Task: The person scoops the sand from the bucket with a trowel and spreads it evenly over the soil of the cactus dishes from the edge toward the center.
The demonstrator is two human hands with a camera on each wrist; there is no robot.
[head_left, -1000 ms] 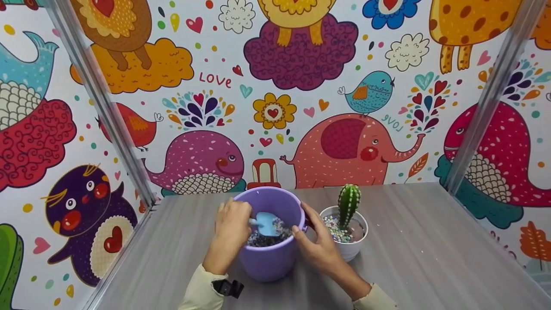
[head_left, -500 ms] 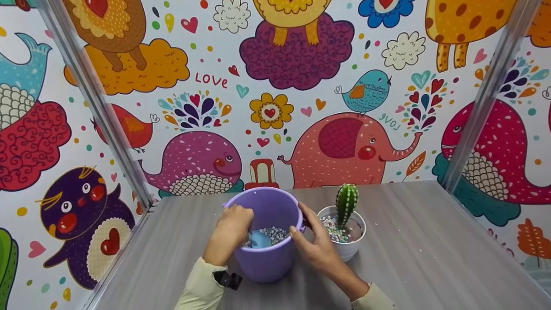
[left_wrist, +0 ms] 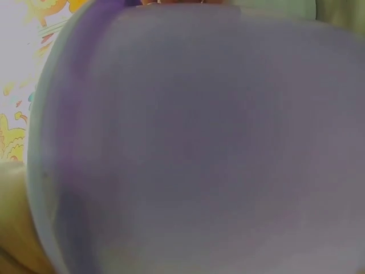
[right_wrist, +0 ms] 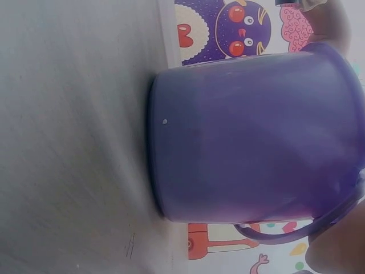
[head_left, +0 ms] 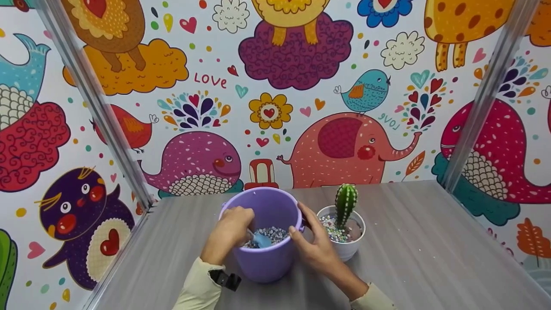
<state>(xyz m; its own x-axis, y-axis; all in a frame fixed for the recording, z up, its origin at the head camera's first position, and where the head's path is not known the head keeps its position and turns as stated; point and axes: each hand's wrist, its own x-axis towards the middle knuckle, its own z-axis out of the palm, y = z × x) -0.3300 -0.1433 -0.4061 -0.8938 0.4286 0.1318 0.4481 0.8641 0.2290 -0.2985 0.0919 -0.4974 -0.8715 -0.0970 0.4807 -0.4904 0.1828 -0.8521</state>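
A purple bucket (head_left: 265,262) stands on the table with small multicoloured gravel (head_left: 275,234) inside. Over its left rim reaches my left hand (head_left: 228,228), fingers curled round the handle of a light blue toy shovel (head_left: 261,240). The shovel's blade lies low in the bucket, at the gravel. My right hand (head_left: 316,243) grips the bucket's right rim, thumb at the edge and fingers round the outside. In the right wrist view the bucket's side (right_wrist: 256,137) and its handle (right_wrist: 319,225) show. The left wrist view is filled by the blurred bucket wall (left_wrist: 199,131).
Just right of the right hand stands a white pot (head_left: 344,249) with a green cactus (head_left: 346,206) and pebbles in it. A few tiny specks lie on the grey table (head_left: 413,258). Patterned walls (head_left: 275,142) and metal posts (head_left: 92,99) enclose the back and sides.
My left hand has lowered the shovel from above the gravel, and its blade now sits down in the bucket. The right hand has kept its grip on the rim.
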